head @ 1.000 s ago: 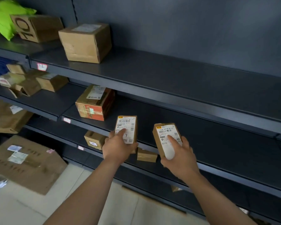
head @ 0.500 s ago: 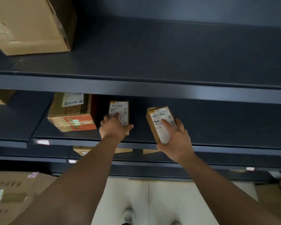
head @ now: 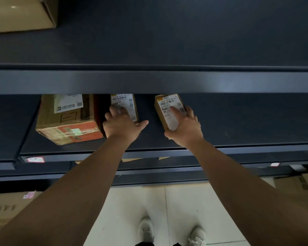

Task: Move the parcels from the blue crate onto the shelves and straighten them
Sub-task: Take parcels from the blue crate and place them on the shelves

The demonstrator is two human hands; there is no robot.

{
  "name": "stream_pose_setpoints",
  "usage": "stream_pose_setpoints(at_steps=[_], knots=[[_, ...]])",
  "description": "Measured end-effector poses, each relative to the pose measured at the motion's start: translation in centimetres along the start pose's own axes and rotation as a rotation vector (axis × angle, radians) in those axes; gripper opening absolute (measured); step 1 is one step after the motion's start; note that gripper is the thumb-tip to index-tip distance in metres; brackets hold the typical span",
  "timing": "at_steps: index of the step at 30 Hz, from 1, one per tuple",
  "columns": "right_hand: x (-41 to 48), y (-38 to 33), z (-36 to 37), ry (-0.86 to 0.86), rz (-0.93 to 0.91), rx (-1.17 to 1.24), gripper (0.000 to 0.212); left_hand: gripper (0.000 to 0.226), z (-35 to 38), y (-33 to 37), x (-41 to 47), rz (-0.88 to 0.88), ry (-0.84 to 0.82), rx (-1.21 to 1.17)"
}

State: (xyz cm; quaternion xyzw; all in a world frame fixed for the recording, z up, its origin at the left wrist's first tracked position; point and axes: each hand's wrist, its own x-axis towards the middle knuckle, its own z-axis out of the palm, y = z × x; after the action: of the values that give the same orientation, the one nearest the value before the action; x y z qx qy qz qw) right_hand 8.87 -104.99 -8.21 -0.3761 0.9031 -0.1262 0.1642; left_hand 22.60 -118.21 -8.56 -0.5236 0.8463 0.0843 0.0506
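Two small brown parcels with white labels are on the middle shelf (head: 247,121). My left hand (head: 122,126) rests on the left small parcel (head: 130,103), fingers on its label, thumb spread to the right. My right hand (head: 184,127) grips the right small parcel (head: 164,108), which is tilted, one finger lying across its label. A bigger brown box with an orange band (head: 66,119) stands just left of my left hand. The upper shelf's front edge (head: 167,80) hides the tops of the parcels. The blue crate is out of sight.
A large cardboard box (head: 21,13) sits on the upper shelf at top left. Lower shelves (head: 220,167) hold small parcels that barely show. Flat cardboard boxes lie on the floor at lower left (head: 5,206) and right (head: 297,189). My shoes (head: 171,231) stand on pale tiles.
Both hands have carried the small parcels from in front of the rack onto the middle shelf. The view has tilted down and closer, so the upper shelf now covers their tops.
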Motion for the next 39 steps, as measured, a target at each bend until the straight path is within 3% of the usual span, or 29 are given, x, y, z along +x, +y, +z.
stream_pose_setpoints(at_steps=[5,10,15,20,29,39], knots=[[2.2,-1.2,1.2,-0.002,-0.025,-0.040,0.089,0.074,0.5,-1.4,-1.1,0.184,0.162,0.044],[3.5,-1.5,2.0,-0.015,-0.007,-0.039,0.087,0.056,0.2,-2.0,-2.2,0.289,0.211,-0.038],[2.2,-0.8,1.4,0.023,-0.065,-0.058,0.082,0.050,-0.4,-1.3,-3.7,0.332,0.184,-0.092],[-2.9,2.1,-1.3,0.183,-0.076,-0.055,0.061,0.049,-1.9,0.9,-5.9,0.417,0.196,-0.100],[-17.1,11.9,-6.7,0.292,0.167,0.010,0.058,0.047,-3.6,11.8,-15.0,0.738,0.198,-0.101],[-36.5,27.8,-12.8,0.428,0.531,0.015,0.057,0.042,-1.4,28.4,-32.4,1.124,0.095,-0.167]])
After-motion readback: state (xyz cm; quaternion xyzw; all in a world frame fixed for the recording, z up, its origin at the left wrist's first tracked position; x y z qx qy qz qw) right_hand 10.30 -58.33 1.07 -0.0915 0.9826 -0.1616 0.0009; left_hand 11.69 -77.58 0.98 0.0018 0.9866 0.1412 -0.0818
